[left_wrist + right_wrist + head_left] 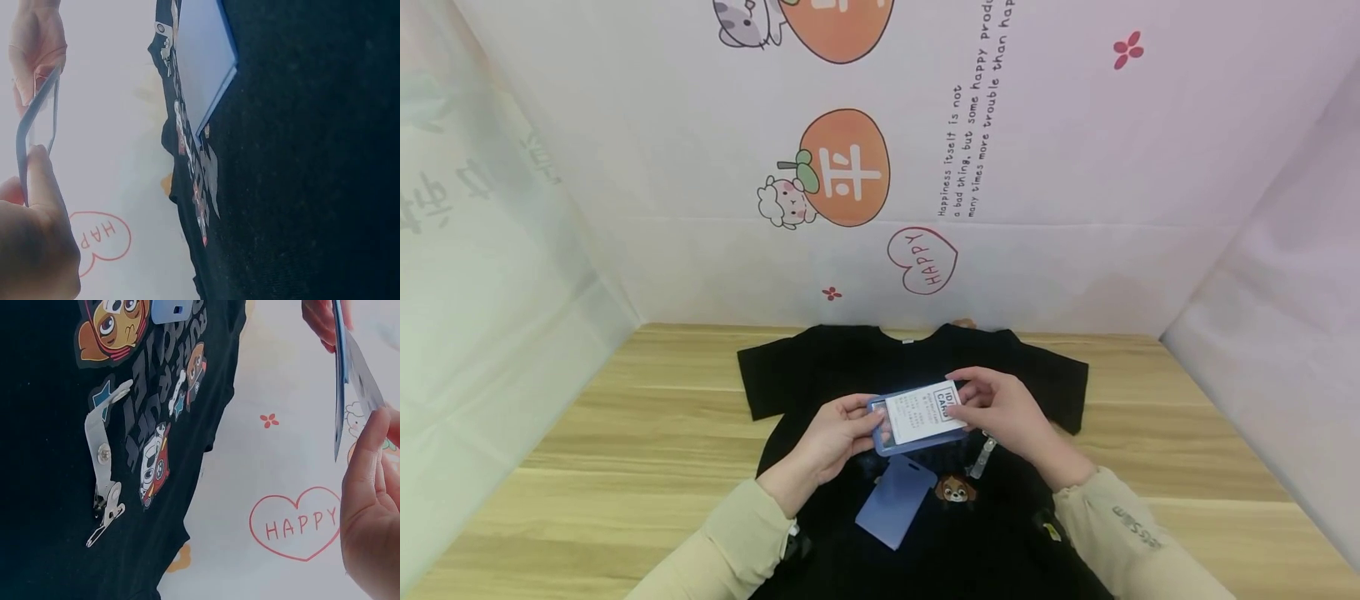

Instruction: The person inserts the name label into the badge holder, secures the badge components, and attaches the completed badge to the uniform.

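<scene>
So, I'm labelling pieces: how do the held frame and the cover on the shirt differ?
The frame is in the left hand; the cover lies on the shirt. The card overlaps the frame; the cover's face is bare. In the head view, the frame's long side runs nearly crosswise; the cover's slants steeply. Both are blue.

Passage over table (572,467), outside both arms (722,542). Obstructions: holder (917,445) and card (917,417) between left hand (835,437) and right hand (1000,408); cover (895,504) and clip (982,459) on shirt (835,358); backdrop (1037,275) behind
</scene>
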Motion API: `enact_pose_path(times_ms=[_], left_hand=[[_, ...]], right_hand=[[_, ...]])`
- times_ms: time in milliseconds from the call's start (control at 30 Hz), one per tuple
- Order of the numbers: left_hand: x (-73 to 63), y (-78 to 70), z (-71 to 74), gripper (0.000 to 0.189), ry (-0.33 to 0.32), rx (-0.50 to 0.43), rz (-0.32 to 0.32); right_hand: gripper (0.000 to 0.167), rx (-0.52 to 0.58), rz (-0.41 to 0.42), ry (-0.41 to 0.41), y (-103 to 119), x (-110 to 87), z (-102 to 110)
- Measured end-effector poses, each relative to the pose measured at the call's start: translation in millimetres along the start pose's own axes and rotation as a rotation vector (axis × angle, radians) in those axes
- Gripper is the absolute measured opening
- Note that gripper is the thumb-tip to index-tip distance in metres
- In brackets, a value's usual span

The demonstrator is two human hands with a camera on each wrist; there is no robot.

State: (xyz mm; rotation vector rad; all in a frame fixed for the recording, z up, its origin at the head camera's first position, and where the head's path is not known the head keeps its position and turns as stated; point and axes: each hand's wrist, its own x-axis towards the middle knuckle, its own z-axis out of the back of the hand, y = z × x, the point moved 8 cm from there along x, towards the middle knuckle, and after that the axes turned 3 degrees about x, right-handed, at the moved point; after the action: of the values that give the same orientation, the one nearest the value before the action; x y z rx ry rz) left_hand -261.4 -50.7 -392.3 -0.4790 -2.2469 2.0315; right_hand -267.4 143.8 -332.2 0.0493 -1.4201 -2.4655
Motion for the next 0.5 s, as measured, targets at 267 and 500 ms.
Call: enact_pose_path(times_ms=[267, 500], left_hand=[[-0.9, -0.6, -0.6, 0.03, -0.001, -0.016, -0.003], [-2.4, -1.6, -2.6, 0.031, -0.009, -0.009, 0.0]], right_hand=[[0.04, -0.052, 0.003, -0.005, 3, -0.5, -7], [0.038, -0.046, 0.004, -0.006, 4, -1.9, -15]])
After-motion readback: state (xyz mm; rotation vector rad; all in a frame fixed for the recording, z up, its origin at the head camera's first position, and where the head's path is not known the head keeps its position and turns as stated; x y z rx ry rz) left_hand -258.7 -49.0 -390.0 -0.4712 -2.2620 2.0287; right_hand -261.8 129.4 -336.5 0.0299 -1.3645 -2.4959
